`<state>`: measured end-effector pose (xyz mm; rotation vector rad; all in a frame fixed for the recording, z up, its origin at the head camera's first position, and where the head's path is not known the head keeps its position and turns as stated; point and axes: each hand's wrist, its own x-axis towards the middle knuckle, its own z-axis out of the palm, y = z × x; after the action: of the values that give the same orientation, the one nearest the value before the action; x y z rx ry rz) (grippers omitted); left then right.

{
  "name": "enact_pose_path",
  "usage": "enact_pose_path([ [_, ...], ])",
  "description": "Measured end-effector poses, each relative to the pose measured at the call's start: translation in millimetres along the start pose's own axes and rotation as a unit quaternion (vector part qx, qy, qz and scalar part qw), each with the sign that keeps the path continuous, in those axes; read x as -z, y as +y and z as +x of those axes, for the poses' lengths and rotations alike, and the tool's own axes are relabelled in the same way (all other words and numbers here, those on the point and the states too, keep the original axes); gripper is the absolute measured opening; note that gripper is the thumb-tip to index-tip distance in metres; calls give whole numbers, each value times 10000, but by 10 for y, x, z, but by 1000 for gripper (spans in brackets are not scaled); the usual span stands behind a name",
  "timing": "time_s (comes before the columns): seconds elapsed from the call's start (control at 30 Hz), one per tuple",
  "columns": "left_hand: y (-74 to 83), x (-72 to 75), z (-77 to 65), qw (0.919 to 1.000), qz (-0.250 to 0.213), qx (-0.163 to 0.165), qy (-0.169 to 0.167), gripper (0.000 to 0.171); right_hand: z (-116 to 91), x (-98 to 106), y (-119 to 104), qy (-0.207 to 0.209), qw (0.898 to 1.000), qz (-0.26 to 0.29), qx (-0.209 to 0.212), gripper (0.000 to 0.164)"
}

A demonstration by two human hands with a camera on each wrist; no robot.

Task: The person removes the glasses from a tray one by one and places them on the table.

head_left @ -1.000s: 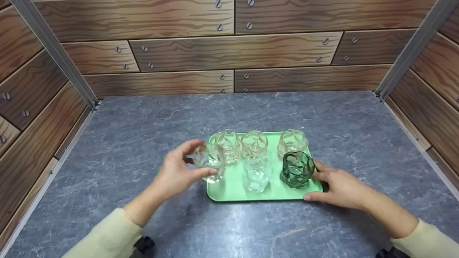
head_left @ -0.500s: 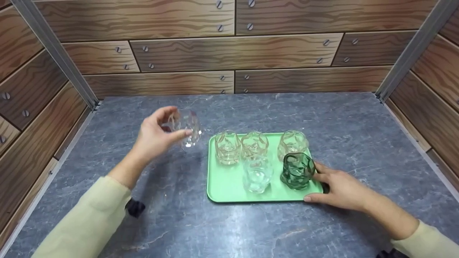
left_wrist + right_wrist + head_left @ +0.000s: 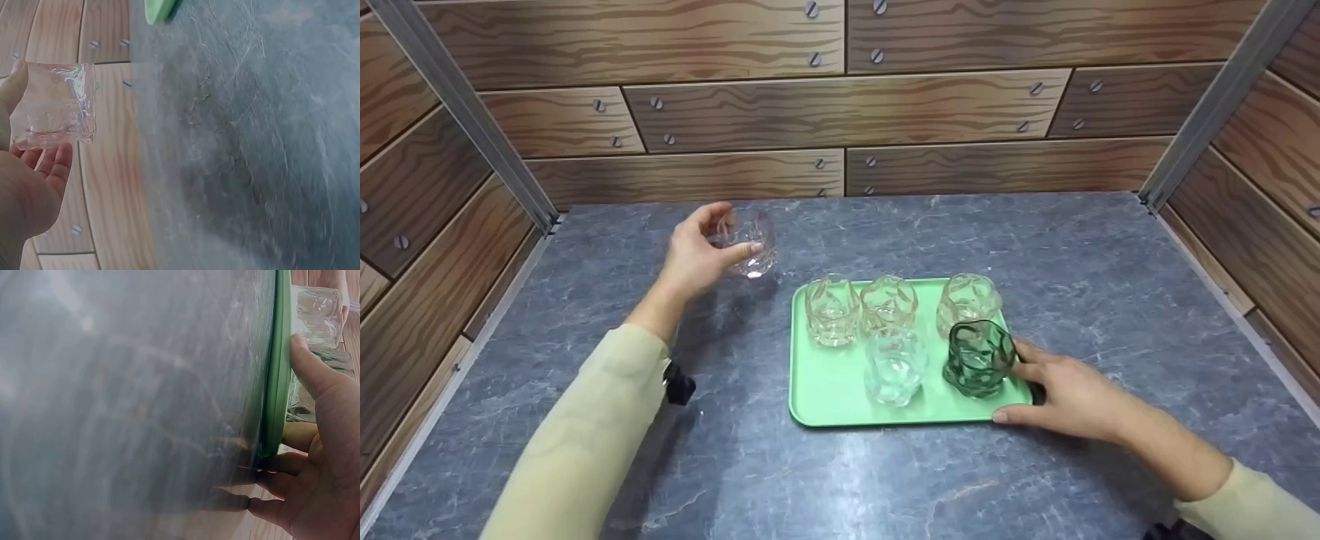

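My left hand [image 3: 695,251] holds a clear drinking glass [image 3: 751,244] between thumb and fingers, beyond the tray's far left corner. In the left wrist view the same glass [image 3: 56,104] appears sideways; whether its base touches the table I cannot tell. A light green tray [image 3: 829,390] carries a dark green glass [image 3: 979,360], a pale clear glass [image 3: 895,367] and, along the back, three clear glasses [image 3: 832,311]. At the tray's near right corner my right hand [image 3: 1072,394] grips the edge, its thumb [image 3: 309,365] against the rim, fingers close to the dark green glass.
The grey marbled table [image 3: 840,480] is bounded by wood-patterned walls [image 3: 840,112] at the back and both sides. Metal corner posts [image 3: 487,127] stand at the back corners.
My left hand has carried the clear glass from the tray's left side away to the far left, lowering it somewhat. The right hand and tray have stayed put.
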<state>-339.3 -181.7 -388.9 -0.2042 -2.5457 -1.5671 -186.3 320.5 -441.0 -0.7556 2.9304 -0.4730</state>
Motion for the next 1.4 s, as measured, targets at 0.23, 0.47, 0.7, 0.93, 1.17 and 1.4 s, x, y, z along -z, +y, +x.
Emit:
enact_pose_path([
  [0.23, -142, -154, 135, 9997, -207, 132, 54, 81, -18, -12, 9, -19, 10000, 33, -63, 96],
  [0.47, -265, -257, 174, 9988, -232, 399, 157, 80, -6, -4, 1, -49, 9999, 30, -113, 98],
  [0.7, -365, -286, 177, 9983, -277, 486, 141, 83, 4, 9, -11, -91, 9999, 39, -131, 99],
  [0.93, -395, -316, 159, 9982, -332, 499, 56, 82, 9, 11, -10, -17, 10000, 19, -17, 95],
  [1.17, -418, -339, 145, 9977, -322, 595, 11, 81, 1, 7, -9, -10, 10000, 43, -4, 96],
  [1.4, -427, -346, 140, 9974, -331, 646, -5, 82, -3, 5, -13, -37, 10000, 56, -33, 96],
])
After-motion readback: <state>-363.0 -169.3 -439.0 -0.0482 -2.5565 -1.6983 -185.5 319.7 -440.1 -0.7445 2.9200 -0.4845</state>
